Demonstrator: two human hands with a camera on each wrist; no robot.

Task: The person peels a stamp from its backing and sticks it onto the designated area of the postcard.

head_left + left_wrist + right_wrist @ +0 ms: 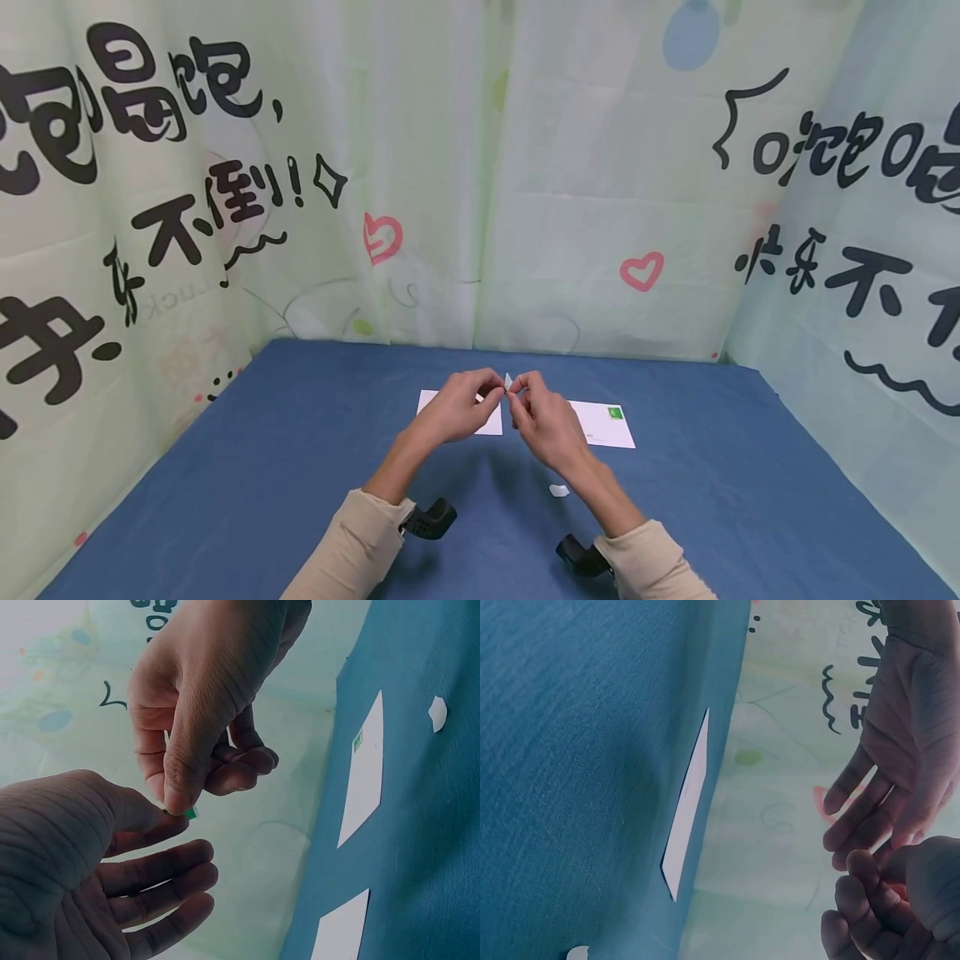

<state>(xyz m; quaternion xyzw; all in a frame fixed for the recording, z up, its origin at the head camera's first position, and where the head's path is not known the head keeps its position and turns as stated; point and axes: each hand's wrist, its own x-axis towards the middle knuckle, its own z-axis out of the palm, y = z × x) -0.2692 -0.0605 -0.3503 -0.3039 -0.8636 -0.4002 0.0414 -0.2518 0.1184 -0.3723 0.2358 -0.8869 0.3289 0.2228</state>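
Note:
Both hands meet above the far part of the table, fingertip to fingertip, around a small stamp whose white corner pokes up between them. In the left wrist view a green bit of the stamp peeks out beside the thumbs; the rest is hidden by fingers. My left hand pinches it between thumb and forefinger, the other fingers loosely spread. With thumb and forefinger, my right hand pinches it from the other side. Under the right hand lies a white envelope bearing a green stamp; a plain white envelope lies beneath the left.
A torn white paper scrap lies on the blue tablecloth, nearer than the envelopes, by the right forearm. Light green curtains with dark lettering and hearts surround the table at the back and sides.

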